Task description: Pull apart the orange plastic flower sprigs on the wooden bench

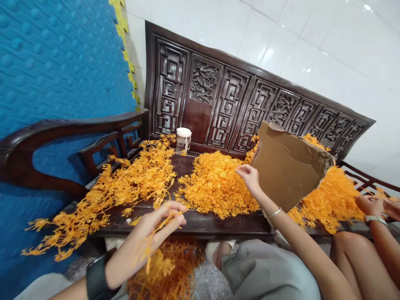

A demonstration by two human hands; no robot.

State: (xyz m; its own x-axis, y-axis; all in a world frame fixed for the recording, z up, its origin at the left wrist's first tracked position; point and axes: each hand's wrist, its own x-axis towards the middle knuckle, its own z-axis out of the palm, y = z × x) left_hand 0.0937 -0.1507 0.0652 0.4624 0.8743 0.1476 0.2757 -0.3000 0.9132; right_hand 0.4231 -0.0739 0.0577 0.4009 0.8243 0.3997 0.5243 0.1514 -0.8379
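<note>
My left hand (162, 221), with a black watch on the wrist, pinches thin orange stems that hang down across the palm. Over the middle heap of small orange pieces (218, 183) is my right hand (249, 177), its thumb and fingertips pressed together; what lies between them, if anything, is too small to make out. Branched orange strands (125, 187) spread over the left part of the dark wooden bench (218, 225). More orange stems (171, 275) lie below the bench edge, near my legs.
A lidded clear cup (183, 141) stands by the carved backrest (200, 121). Cardboard (281, 166) leans right of my right hand. Beyond it lies another orange heap (331, 200), beside another person's hands (371, 206). The curved armrest (56, 129) is at left.
</note>
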